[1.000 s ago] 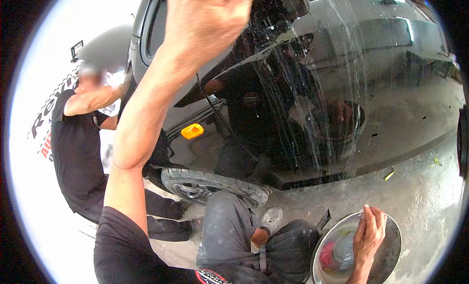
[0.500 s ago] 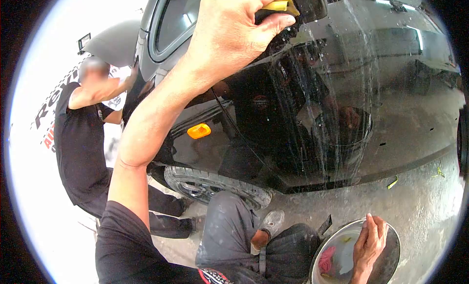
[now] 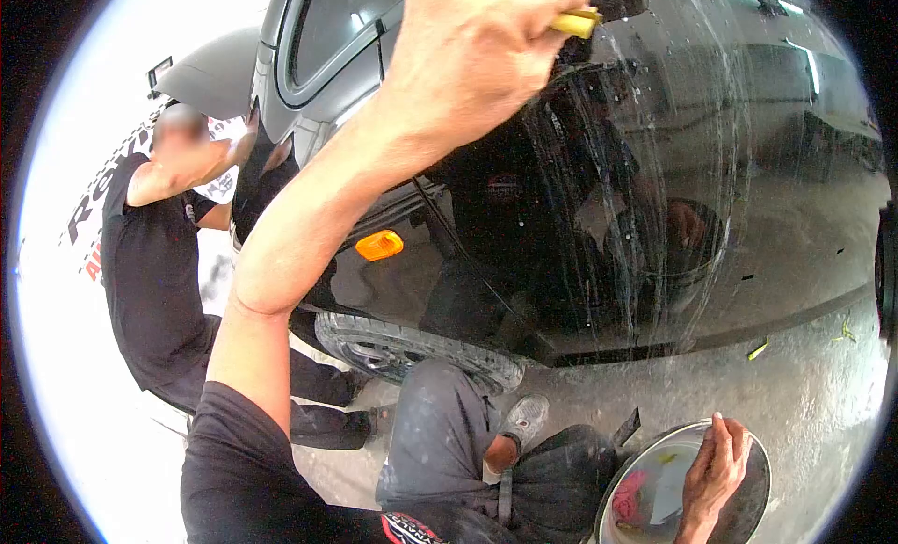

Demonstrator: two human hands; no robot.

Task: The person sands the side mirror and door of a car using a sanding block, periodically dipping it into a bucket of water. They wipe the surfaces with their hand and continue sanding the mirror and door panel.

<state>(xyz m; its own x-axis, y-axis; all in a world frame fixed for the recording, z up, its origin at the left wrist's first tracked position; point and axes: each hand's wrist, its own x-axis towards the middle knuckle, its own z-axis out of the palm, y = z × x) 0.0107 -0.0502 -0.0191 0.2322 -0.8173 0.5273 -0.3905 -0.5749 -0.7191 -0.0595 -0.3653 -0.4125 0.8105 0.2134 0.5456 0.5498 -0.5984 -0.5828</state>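
My left hand (image 3: 486,53) is raised against the dark, wet side of a car (image 3: 524,291). Its fingers are closed around a small yellow-and-black pad (image 3: 576,22), pressed at the panel near the top of the view. Pale, watery streaks run down the bodywork below and right of it. Low on the right, my right hand (image 3: 716,474) hangs over a bucket (image 3: 608,516), its fingertips by the far rim. Those fingers are loosely stretched and I see nothing in them. Inside the bucket lies a pink cloth (image 3: 629,495) beside greyish liquid.
Another person (image 3: 154,263) in black stands at left, arms raised to the car. An orange side marker (image 3: 379,246) and a tyre (image 3: 421,349) are close to my knees. Yellow-green scraps (image 3: 758,348) lie on the concrete floor (image 3: 814,394).
My left hand has moved slightly right along the panel, with the pad still in it. My right hand stays over the bucket, nearly unmoved.
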